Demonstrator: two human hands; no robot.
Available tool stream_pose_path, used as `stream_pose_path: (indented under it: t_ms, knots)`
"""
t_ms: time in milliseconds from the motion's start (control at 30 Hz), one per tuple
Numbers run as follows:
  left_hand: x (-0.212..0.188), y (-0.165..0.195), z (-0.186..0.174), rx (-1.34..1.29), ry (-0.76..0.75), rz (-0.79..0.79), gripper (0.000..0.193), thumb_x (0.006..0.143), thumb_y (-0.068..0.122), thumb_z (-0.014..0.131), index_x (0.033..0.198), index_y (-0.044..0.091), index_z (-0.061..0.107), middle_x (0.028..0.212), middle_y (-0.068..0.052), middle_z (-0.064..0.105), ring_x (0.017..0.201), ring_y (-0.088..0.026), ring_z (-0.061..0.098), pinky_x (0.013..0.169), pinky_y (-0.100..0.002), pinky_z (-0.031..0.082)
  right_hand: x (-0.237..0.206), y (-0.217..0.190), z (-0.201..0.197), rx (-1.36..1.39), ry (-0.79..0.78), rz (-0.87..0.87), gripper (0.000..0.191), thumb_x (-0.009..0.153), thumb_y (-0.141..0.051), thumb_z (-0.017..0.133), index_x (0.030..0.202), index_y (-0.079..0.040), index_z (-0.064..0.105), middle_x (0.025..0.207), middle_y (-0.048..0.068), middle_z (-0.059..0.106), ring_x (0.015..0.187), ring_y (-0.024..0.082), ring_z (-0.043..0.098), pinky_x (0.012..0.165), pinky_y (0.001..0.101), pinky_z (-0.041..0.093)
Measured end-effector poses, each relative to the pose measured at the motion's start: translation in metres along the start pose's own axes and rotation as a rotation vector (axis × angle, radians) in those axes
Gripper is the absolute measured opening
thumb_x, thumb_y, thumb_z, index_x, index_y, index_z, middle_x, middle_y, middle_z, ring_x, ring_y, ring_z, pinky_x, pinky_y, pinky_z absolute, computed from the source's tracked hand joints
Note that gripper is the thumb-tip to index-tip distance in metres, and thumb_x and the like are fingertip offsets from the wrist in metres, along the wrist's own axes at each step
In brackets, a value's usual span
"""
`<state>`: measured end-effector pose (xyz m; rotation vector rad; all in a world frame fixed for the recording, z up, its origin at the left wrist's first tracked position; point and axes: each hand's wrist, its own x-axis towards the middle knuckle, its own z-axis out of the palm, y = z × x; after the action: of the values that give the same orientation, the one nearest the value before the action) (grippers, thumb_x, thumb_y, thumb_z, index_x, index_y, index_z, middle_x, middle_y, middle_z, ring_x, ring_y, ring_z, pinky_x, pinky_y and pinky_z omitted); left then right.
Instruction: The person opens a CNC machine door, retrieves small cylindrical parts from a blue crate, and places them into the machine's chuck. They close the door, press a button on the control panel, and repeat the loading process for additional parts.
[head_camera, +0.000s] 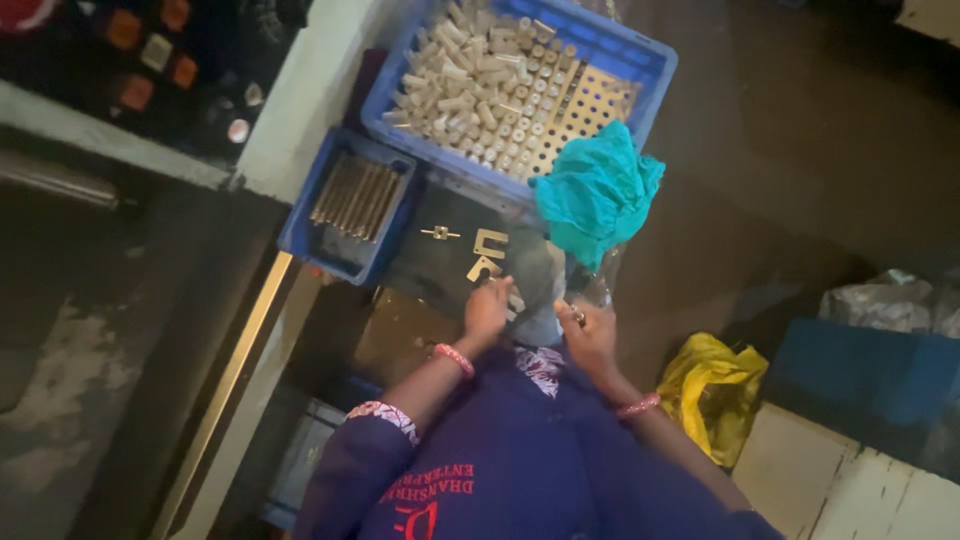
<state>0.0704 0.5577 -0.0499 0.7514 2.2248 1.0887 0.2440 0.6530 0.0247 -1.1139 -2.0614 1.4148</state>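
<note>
Two hands: left hand (487, 308) fingers curled on flat metal piece (488, 268) | right hand (588, 335) fingers' state unclear | crate (650, 62) edge near

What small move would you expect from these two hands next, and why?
Probably the left hand picks up one of the flat metal pieces lying just beyond its fingers on the dark work surface. The right hand is close beside it, near the teal cloth, and what it holds cannot be made out. The blue crate of pale cylinders sits farther off.
</note>
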Motion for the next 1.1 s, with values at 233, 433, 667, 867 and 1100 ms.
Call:
stream_pose_path:
  t_ms: [233, 433, 667, 867, 1100]
  knots:
    - [0.033, -0.021, 0.017, 0.0, -0.012, 0.149, 0.025, 0.104, 0.023, 0.052, 0.114, 0.004, 0.065, 0.11, -0.02, 0.069, 0.106, -0.039, 0.068, 0.094, -0.049, 0.054, -0.006, 0.011, -0.019, -0.149, -0.036, -0.05, 0.023, 0.094, -0.025, 0.07, 0.094, -0.003, 0.067, 0.071, 0.008, 0.066, 0.062, 0.011, 0.061, 0.058, 0.0341, 0.049]
    - [0.003, 0.001, 0.002, 0.517, -0.186, 0.054, 0.072, 0.069, 0.035, 0.087, 0.127, 0.005, 0.055, 0.132, -0.013, 0.047, 0.127, -0.034, 0.046, 0.097, -0.052, 0.047, -0.005, 0.015, -0.036, -0.084, -0.232, 0.311, 0.029, 0.095, -0.028, 0.067, 0.117, -0.011, 0.074, 0.078, 0.015, 0.069, 0.068, 0.022, 0.063, 0.063, 0.0367, 0.052]
    - [0.0, 0.004, 0.012, 0.748, -0.153, 0.059, 0.076, 0.067, 0.035, 0.092, 0.125, 0.004, 0.055, 0.129, -0.013, 0.05, 0.125, -0.032, 0.048, 0.098, -0.053, 0.045, -0.012, 0.025, -0.038, -0.291, -0.297, 0.071, 0.035, 0.088, -0.024, 0.074, 0.118, -0.007, 0.069, 0.093, 0.017, 0.074, 0.082, 0.028, 0.072, 0.075, 0.037, 0.055]
    - [0.002, -0.033, 0.03, 0.519, -0.244, 0.019, 0.03, 0.094, 0.026, 0.074, 0.117, 0.007, 0.064, 0.104, -0.017, 0.072, 0.096, -0.035, 0.071, 0.081, -0.046, 0.056, -0.006, 0.036, -0.042, -0.275, -0.268, -0.002, 0.028, 0.091, -0.019, 0.07, 0.116, -0.006, 0.068, 0.094, 0.016, 0.074, 0.085, 0.031, 0.073, 0.076, 0.0396, 0.055]
    - [-0.02, -0.014, 0.038, -0.82, -0.348, -0.387, 0.028, 0.104, 0.038, 0.05, 0.108, 0.015, 0.064, 0.094, 0.0, 0.071, 0.067, -0.006, 0.058, 0.053, -0.022, 0.04, -0.002, 0.015, -0.034, -0.066, -0.199, -0.13, 0.017, 0.093, -0.014, 0.072, 0.103, -0.002, 0.064, 0.085, 0.011, 0.074, 0.076, 0.018, 0.071, 0.068, 0.0331, 0.055]
